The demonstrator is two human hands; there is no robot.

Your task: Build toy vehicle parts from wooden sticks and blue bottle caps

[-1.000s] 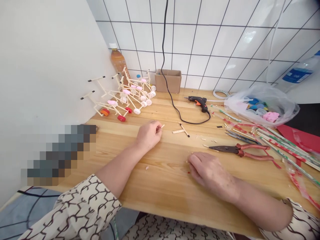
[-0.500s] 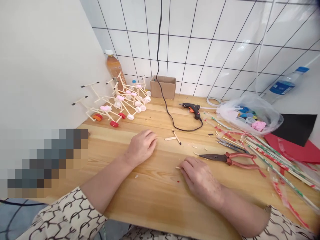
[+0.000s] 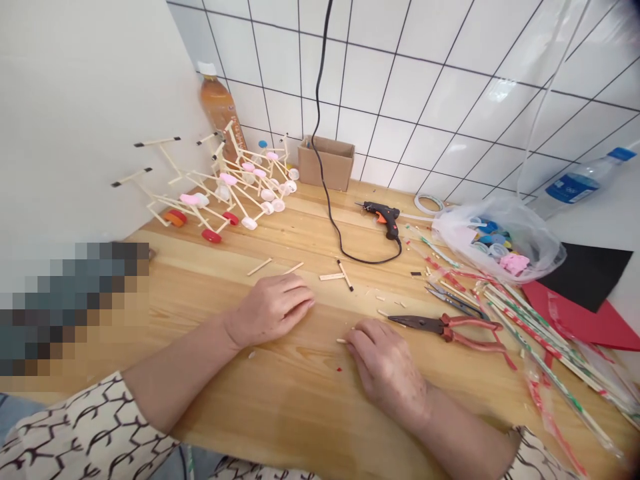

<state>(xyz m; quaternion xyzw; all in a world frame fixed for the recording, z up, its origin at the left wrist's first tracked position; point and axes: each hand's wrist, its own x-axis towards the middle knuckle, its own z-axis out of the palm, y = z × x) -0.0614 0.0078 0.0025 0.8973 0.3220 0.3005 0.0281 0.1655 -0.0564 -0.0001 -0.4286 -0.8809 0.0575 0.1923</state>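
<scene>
My left hand [image 3: 270, 310] rests on the pine tabletop [image 3: 195, 280] with its fingers curled and nothing visible in them. Two short wooden sticks [image 3: 274, 266] lie just beyond it. My right hand [image 3: 385, 370] sits nearer the pliers, its fingertips pinching a small wooden stick [image 3: 342, 341] whose middle is hidden by the fingers. Between the hands and slightly further away, a flat stick [image 3: 332, 276] lies beside a black-tipped stick [image 3: 345, 275]. Red-handled pliers [image 3: 445, 327] lie to the right of my right hand.
A stick-built wheeled model [image 3: 225, 190] stands at the back left against the wall. Behind the table are a glue gun [image 3: 383, 219] with its cord, a cardboard box [image 3: 325, 163], and a bag of bottle caps [image 3: 500, 240]. Striped sticks [image 3: 545, 347] spread along the right.
The whole view has shifted, with the table objects sliding left. Two short sticks now lie beyond my left hand, which no longer shows the stick it pinched earlier. My right hand holds its position.
</scene>
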